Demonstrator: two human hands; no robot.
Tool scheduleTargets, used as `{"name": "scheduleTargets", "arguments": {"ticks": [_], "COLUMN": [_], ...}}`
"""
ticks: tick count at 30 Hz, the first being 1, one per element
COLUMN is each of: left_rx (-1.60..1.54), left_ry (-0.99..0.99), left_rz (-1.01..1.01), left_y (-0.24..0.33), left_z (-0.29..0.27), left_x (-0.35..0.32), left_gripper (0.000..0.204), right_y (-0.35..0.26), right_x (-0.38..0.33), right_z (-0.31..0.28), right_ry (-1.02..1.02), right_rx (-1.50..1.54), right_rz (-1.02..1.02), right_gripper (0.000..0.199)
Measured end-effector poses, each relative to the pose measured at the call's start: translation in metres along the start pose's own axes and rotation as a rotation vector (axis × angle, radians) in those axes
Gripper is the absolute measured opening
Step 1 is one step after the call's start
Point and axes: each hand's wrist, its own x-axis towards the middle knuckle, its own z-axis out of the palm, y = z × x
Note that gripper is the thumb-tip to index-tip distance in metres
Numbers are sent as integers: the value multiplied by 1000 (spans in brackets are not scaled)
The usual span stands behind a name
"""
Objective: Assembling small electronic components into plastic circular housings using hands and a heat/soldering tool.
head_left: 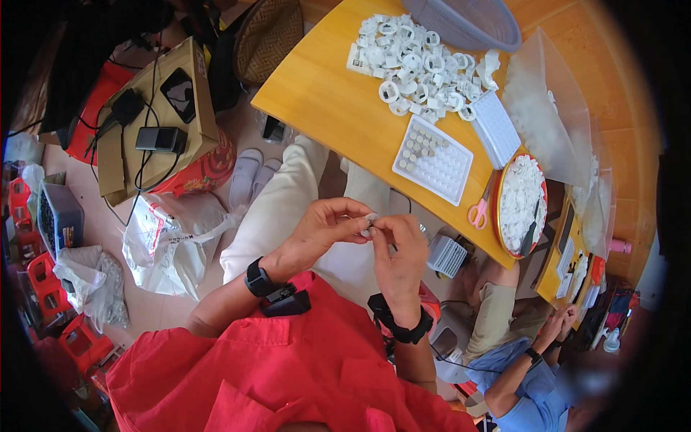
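My left hand (322, 229) and my right hand (400, 252) meet above my lap, both closed at the fingertips on a small whitish-grey piece (370, 220). Fingers cover most of it, so its exact kind is hard to make out. On the wooden table (324, 79) lies a white compartment tray (450, 189), with small round grey pieces (419, 147) in part of its pockets. Behind it spreads a heap of white plastic ring-like parts (414, 61). Pink-handled scissors (478, 213) lie by the table's near edge.
A red-rimmed round tray (498, 229) holds many small white pieces. Stacked white trays (495, 129) and a grey basket (468, 21) stand farther back. At left are a cardboard box (115, 169) with cables and a white plastic bag (169, 252). Another person's hands (560, 324) work at right.
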Motion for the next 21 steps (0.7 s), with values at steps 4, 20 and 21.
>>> {"name": "scheduleTargets", "arguments": {"ticks": [4,20,21], "left_rx": [40,58,62], "left_ry": [0,13,8], "left_rz": [-3,-37,-39], "left_y": [0,7,8], "left_z": [1,3,4], "left_x": [-1,0,0], "left_gripper": [20,21,21], "right_y": [3,19,21], "right_x": [-3,-12,-12], "right_z": [0,2,3], "right_ry": [-48,185,246], "right_rx": [-47,397,657], "right_rz": [10,234,408], "right_gripper": [15,9,11]}}
